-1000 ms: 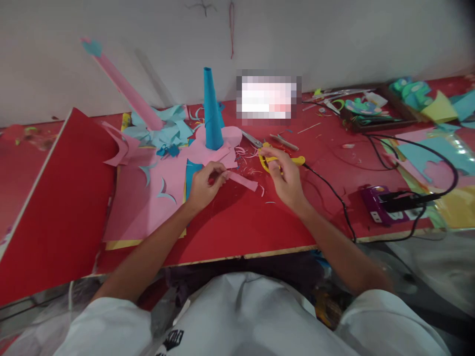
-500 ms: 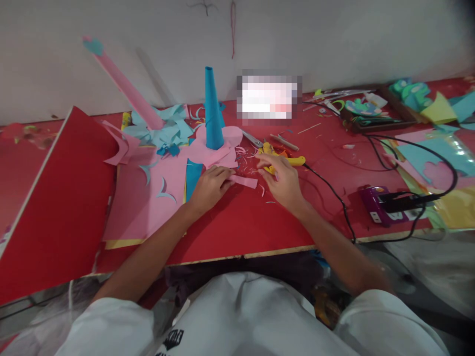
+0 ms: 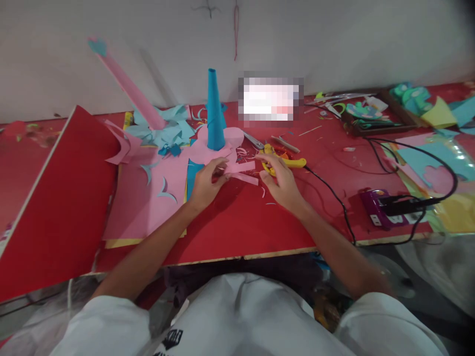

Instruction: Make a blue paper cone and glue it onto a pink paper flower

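My left hand [image 3: 208, 184] is over the red tabletop, its thumb and fingertips parted around the near end of two pink paper strips [image 3: 243, 167]. The strips spread apart toward the right; whether they join under the fingers is hidden. My right hand [image 3: 281, 184] curves with its thumb and forefinger apart, nothing visible between them. Just beyond it lies a yellow-handled corded tool [image 3: 297, 162], partly covered by the fingers. A tall blue paper cone [image 3: 215, 116] stands on a pink scalloped paper base [image 3: 234, 137] behind my left hand.
Pink sheets [image 3: 148, 212] and a raised red board [image 3: 63, 207] are at left. A pink paper tube [image 3: 129, 89] leans behind blue scraps [image 3: 178, 129]. Scissors [image 3: 254, 141] lie behind the hands. On the right are a purple power adapter [image 3: 382, 207], black cable [image 3: 343, 207] and dark tray [image 3: 378, 129].
My left hand's fingertips have lifted and parted, and a second pink strip end now shows above the first. My right hand stays in nearly the same place.
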`<action>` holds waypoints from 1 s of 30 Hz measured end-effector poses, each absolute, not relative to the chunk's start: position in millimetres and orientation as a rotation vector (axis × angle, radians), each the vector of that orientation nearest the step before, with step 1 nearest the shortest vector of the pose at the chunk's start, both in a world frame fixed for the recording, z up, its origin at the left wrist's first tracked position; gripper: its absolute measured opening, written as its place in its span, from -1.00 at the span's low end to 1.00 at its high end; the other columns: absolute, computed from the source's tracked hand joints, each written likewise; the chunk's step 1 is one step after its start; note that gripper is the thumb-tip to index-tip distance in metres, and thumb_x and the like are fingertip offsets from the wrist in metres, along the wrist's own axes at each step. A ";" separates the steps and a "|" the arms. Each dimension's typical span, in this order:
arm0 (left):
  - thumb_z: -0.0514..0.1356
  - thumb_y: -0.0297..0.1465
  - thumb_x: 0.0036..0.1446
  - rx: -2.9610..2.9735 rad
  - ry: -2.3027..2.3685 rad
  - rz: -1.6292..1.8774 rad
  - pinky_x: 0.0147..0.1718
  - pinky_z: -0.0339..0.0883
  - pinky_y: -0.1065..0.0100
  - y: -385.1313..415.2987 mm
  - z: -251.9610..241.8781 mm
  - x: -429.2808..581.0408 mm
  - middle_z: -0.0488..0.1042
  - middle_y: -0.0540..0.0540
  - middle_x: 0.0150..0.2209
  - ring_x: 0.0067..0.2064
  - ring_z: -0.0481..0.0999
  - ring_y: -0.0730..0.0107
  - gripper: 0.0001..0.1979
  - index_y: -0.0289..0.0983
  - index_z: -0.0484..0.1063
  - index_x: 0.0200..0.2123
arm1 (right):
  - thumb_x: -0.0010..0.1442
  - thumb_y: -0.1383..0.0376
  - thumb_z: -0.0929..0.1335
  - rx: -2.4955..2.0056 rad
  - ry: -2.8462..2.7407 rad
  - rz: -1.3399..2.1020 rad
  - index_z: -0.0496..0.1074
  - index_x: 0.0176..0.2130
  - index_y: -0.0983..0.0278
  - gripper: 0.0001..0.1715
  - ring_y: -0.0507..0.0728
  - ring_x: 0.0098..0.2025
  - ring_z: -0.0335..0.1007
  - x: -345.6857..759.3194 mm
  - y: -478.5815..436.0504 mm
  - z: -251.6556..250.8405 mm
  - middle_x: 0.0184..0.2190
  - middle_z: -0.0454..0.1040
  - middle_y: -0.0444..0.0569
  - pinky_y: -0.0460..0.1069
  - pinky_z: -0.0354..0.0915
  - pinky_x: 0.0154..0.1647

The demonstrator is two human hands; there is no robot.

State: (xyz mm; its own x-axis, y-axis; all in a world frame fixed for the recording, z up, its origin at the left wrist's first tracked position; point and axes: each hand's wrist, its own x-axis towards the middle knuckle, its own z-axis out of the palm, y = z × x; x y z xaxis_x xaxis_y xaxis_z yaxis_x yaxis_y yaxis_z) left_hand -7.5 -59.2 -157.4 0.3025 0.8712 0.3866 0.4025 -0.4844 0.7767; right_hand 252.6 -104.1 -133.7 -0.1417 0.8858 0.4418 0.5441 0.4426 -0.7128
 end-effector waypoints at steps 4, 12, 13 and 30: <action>0.34 -0.19 0.35 1.932 1.037 1.218 -0.06 0.58 0.35 -64.3 -155.7 -3.1 0.60 -0.09 -0.07 -0.13 0.63 0.41 -0.58 -0.16 0.42 0.19 | 0.47 -0.14 0.28 -1.218 -1.897 0.573 0.25 0.43 0.07 -0.29 0.41 0.40 0.33 248.0 -107.3 -135.1 0.38 0.41 0.13 0.40 0.29 0.41; 0.34 -0.16 0.33 1.913 0.955 1.212 -0.01 0.57 0.28 -71.8 -156.0 5.4 0.57 -0.16 0.02 -0.02 0.62 0.31 -0.57 -0.18 0.45 0.17 | 0.49 0.04 0.32 -1.175 -1.871 0.617 0.33 0.36 0.08 -0.46 0.30 0.05 0.60 243.6 -108.7 -136.2 0.02 0.64 0.06 0.32 0.42 0.26; 0.33 -0.16 0.34 1.913 0.968 1.208 -0.03 0.56 0.30 -71.9 -154.6 5.7 0.57 -0.15 0.00 -0.04 0.61 0.32 -0.59 -0.18 0.46 0.16 | 0.50 0.07 0.32 -1.172 -1.873 0.591 0.35 0.34 0.07 -0.50 0.29 0.02 0.61 243.8 -108.3 -136.5 -0.05 0.66 0.03 0.30 0.43 0.25; 0.30 -0.07 0.35 1.861 1.053 1.181 -0.01 0.54 0.24 -70.5 -143.7 3.8 0.62 -0.13 -0.08 -0.04 0.62 0.27 -0.62 -0.19 0.46 0.06 | 0.54 0.19 0.22 -1.154 -1.939 0.337 0.44 0.21 0.11 -0.64 0.26 -0.04 0.57 252.5 -101.9 -138.9 -0.13 0.66 0.02 0.21 0.46 0.10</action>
State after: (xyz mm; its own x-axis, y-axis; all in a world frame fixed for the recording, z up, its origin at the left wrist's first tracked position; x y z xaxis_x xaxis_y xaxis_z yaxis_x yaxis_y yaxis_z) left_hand 3.8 -70.5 -143.7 0.2593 0.8909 0.3729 0.2691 -0.4375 0.8580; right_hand 252.5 -101.9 -138.9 -0.2294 0.8224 0.5207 0.5982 0.5411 -0.5910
